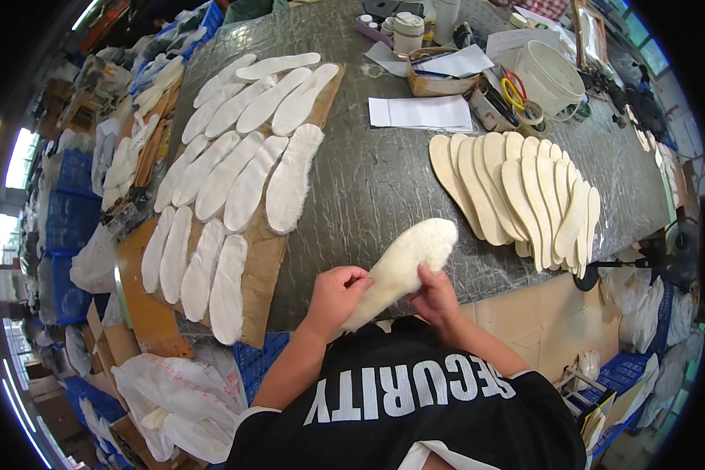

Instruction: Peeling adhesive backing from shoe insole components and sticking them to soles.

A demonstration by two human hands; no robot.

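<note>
A cream, foot-shaped insole of fluffy pile point(405, 258) is held over the near edge of the dark, shiny, film-covered desk point(345, 188), with its fluffy face up and its far end pointed to the right. Its left edge is pinched between the thumb and fingers of the left hand point(337, 294); its right edge is gripped by the right hand point(433, 298), the thumb laid on top and the other fingers mostly hidden underneath.

On the left of the desk, white, foot-shaped insoles with fuzzy rims point(254, 184) are laid out in rows on a brown cardboard sheet point(264, 274). On the right, flat, cream, smooth-faced foot-shaped pieces point(517, 192) are heaped in an overlapping fan. From this layout, the batch is judged to be partway through: one insole is being handled, the rows may be taken as done and the fanned heap as what is left, though the opposite order cannot be ruled out. At the far side, a stack of white paper sheets point(419, 113) and a translucent white plastic bucket point(544, 78) are left untouched by either hand
</note>
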